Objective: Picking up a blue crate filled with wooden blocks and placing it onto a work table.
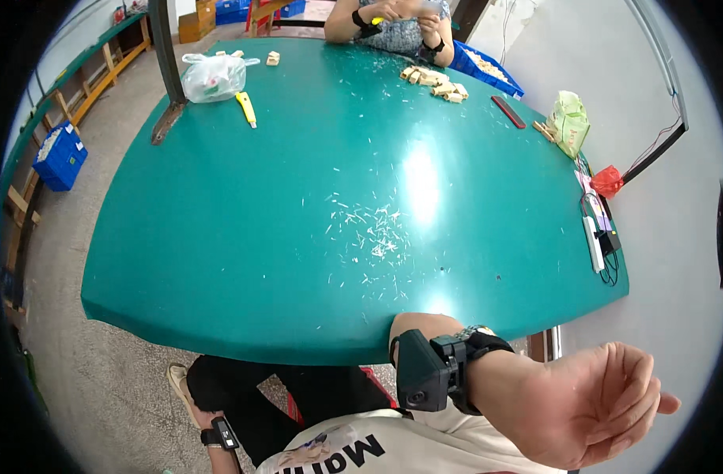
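Note:
My right hand [594, 407] is raised at the lower right, beyond the table's near edge. Its fingers are loosely curled together, and nothing shows in them. A black camera box [423, 371] is strapped on that wrist, while the forearm rests at the green table's [243, 237] edge. Low on the left, my left hand [206, 419] is down beside a beige shoe [176, 381], with a black band [224, 434] on the wrist; its fingers are hardly visible. Thin pale shavings [381, 237] lie scattered mid-table, apart from both hands.
Across the table, a co-worker's hands [409, 14] hold a small pale piece. Wooden pieces [436, 83], a yellow utility knife [246, 109], a plastic bag [213, 77], a red-edged phone [508, 112] and a green bag [568, 125] lie around. A power strip [593, 243] sits right; a post [167, 63] stands left.

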`<state>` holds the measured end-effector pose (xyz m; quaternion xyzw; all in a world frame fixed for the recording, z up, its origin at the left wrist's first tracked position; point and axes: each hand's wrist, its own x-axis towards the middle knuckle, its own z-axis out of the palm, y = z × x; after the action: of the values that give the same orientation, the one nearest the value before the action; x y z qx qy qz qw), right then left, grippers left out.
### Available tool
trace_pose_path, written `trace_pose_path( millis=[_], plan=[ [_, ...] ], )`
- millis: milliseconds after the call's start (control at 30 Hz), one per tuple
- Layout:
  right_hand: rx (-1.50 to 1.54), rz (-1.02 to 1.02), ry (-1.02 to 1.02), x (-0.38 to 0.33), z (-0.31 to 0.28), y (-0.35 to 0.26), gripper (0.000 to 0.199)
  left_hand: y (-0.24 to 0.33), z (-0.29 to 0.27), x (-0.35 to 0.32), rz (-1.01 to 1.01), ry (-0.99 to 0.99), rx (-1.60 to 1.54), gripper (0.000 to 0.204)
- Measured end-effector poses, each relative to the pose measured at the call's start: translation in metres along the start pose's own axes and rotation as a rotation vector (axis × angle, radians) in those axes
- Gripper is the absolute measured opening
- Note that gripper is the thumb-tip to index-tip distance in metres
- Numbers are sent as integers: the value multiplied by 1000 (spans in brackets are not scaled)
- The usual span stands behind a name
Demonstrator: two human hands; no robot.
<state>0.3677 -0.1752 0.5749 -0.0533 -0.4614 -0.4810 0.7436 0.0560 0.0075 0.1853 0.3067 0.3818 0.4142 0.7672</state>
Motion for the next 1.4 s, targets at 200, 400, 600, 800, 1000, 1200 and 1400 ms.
trace_pose_path(
  millis=[200, 400, 600, 800, 1000, 1200, 1400],
  plan=[
    [198, -33, 137, 1, 29, 5, 22, 28, -72, 14, -281, -68, 13, 51],
    [-3, 51, 21, -2, 17, -13, 30, 2, -72, 51, -151, 181, 275, 36],
    [58, 102, 28, -11, 40, -26, 31, -21, -118, 39, 342, 54, 1190, 23],
    [80, 50, 27, -16, 39, -23, 30, -1, -80, 11, 480, -49, 1909, 20],
    [64, 108, -8, -17, 40, -24, 34, -13, -118, 33, 537, -150, 1987, 12],
    [36, 80, 11, -6, 30, -20, 32, -28, -106, 42, 338, -173, 1269, 12],
    [60, 124, 11, -10, 30, -9, 33, -22, -105, 28, 508, -94, 1119, 21]
  ],
)
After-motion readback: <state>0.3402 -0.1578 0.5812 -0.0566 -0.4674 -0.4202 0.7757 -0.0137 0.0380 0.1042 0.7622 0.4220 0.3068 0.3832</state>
